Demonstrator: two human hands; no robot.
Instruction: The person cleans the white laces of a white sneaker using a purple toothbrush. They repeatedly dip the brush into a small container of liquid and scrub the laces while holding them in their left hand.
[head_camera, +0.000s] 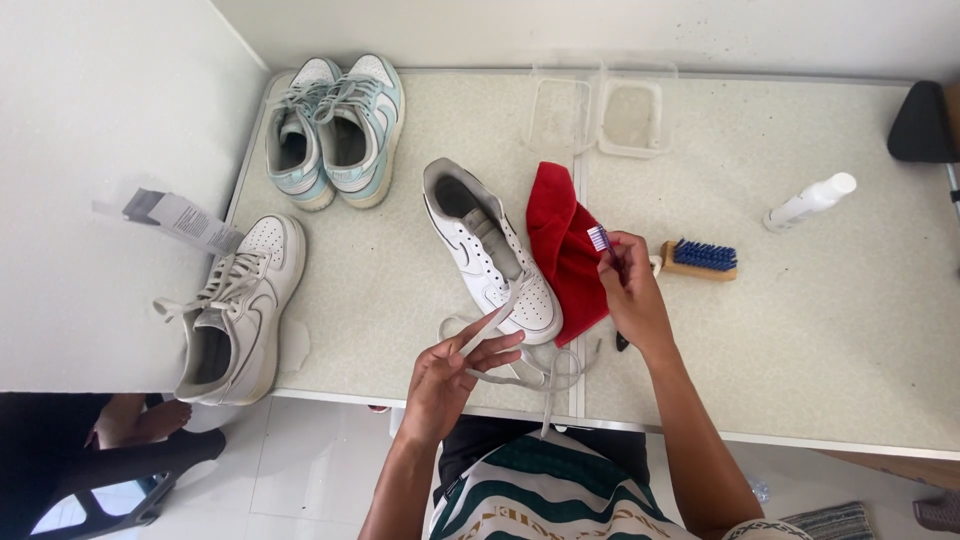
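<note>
A white sneaker (487, 250) without laces lies in the middle of the table, toe toward me. My left hand (455, 378) pinches a grey-white shoelace (488, 325) that loops across the table's front edge. My right hand (628, 292) holds a small toothbrush (598, 238) with blue-white bristles, raised over a red cloth (562, 245) lying just right of the sneaker.
A laced white sneaker (240, 305) sits at the left edge, a pale blue pair (335, 128) at the back left. A wooden brush with blue bristles (700, 259), a white spray bottle (808, 202) and two clear plastic tubs (600, 115) stand on the speckled table (800, 340).
</note>
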